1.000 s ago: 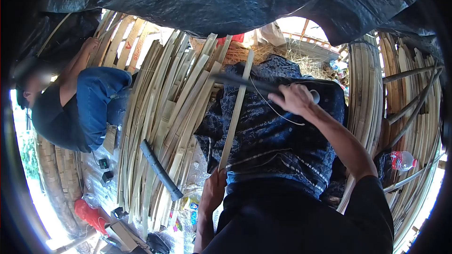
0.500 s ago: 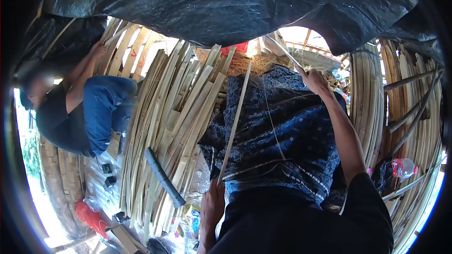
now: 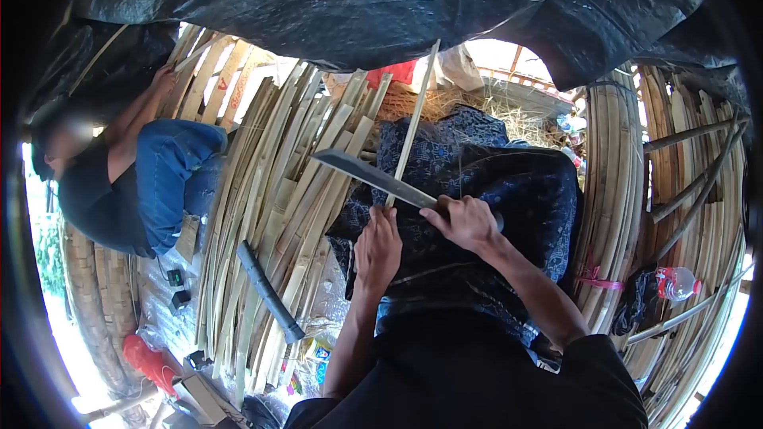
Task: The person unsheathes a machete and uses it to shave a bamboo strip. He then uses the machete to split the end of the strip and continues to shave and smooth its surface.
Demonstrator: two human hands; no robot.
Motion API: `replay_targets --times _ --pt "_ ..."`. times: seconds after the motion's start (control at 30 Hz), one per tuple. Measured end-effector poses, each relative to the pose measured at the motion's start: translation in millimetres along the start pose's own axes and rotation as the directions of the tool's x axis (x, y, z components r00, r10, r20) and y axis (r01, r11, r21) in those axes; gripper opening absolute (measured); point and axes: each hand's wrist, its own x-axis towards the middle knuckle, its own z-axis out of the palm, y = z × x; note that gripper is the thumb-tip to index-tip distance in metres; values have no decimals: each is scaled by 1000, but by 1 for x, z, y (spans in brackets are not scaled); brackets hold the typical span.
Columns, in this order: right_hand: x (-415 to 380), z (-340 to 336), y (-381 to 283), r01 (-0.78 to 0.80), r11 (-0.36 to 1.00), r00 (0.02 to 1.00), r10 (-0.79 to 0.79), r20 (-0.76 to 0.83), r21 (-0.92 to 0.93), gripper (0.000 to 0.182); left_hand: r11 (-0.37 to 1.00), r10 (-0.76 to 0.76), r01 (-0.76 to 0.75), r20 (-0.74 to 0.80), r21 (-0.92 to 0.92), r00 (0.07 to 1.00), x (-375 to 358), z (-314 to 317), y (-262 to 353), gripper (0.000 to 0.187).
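Observation:
My left hand [image 3: 377, 250] is closed around the near end of a thin bamboo strip [image 3: 413, 127], which points away from me and up. In my right hand [image 3: 469, 222] is the handle of a machete [image 3: 373, 176], its long blade aimed to the left. The blade crosses the strip just beyond my left fingers. Dark blue patterned cloth [image 3: 445, 143] covers my lap below both hands.
Many split bamboo slats [image 3: 262, 214] lie to my left, with a dark sheath-like tube [image 3: 270, 292] across them. Another person [image 3: 103, 199] sits at the far left. Tied bamboo [image 3: 612, 183] and a plastic bottle [image 3: 677, 284] are on the right; a dark tarp [image 3: 358, 8] hangs overhead.
My right hand has brought the machete from the far upper right in to the strip. My left hand has moved up and forward, pushing the strip's far end farther away.

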Motion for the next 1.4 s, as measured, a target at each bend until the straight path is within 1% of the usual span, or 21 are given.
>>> replay_targets --times 0.03,0.07,0.13,0.27,0.33,0.37,0.47,0.53,0.67,0.7,0.77,0.83,0.93,1.07,1.13,1.17,1.2,1.27,1.3,1.37,1.4 --pt "-1 10 -3 106 994 985 -104 -135 8 52 999 -31 31 38 18 999 2 0 2 31" --pt "-2 17 -4 111 994 985 -108 -131 14 52 999 -39 38 35 20 999 2 -1 3 31" --pt "-2 21 -5 188 979 966 -199 -168 -75 46 997 -74 72 87 23 993 3 -4 8 33" --pt "-9 19 -3 151 988 987 -153 -52 -45 46 995 -85 77 121 68 989 2 -2 7 33" --pt "-14 20 -2 220 964 963 -239 -122 -151 47 996 -39 30 105 84 994 3 5 -2 33" --pt "-14 20 -2 220 964 964 -239 -118 -151 47 995 6 -15 89 104 996 2 8 -6 33" --pt "-14 22 -2 167 970 983 -178 -44 -179 50 992 25 -31 48 124 999 -4 7 -7 33" --pt "-17 27 0 159 961 981 -179 -73 -225 51 990 17 -23 45 140 999 -10 8 -8 32" --pt "-20 32 1 134 966 983 -158 -95 -221 52 986 40 -43 24 164 999 -16 9 -13 31" --pt "-20 33 2 134 964 975 -170 -144 -228 52 986 38 -41 23 163 999 -17 8 -12 31" --pt "-19 33 5 135 962 964 -183 -193 -236 52 996 13 -15 22 92 1000 -20 4 -8 33" --pt "-12 28 8 122 967 984 -146 -97 -224 50 994 3 -6 25 109 1000 -22 4 -8 33" --pt "-7 21 4 90 976 995 -99 -33 -196 51 993 1 -3 14 119 1000 -24 2 -7 34" --pt "-6 21 8 161 963 975 -190 -118 -217 51 994 4 -5 9 111 1000 -30 1 -9 33" --pt "0 14 10 124 856 910 -300 -287 -502 52 994 -34 30 43 105 998 -44 -7 -8 32" --pt "8 24 30 100 716 775 -491 -397 -691 52 993 -71 63 79 102 994 -51 -9 -9 32" --pt "7 29 48 66 692 785 -481 -391 -719 51 993 -73 65 78 102 994 -56 -8 -11 32" --pt "10 28 54 127 797 780 -448 -436 -590 49 997 14 -11 -31 74 999 -63 -5 -18 32" --pt "9 24 48 128 795 779 -450 -435 -594 49 997 16 -13 -32 71 999 -60 -4 -17 32" --pt "-4 15 27 219 795 777 -493 -392 -565 50 992 43 -37 -49 117 998 -47 -3 -15 33" --pt "-16 23 27 269 859 844 -429 -323 -436 50 993 49 -42 -54 114 997 -41 1 -17 33"
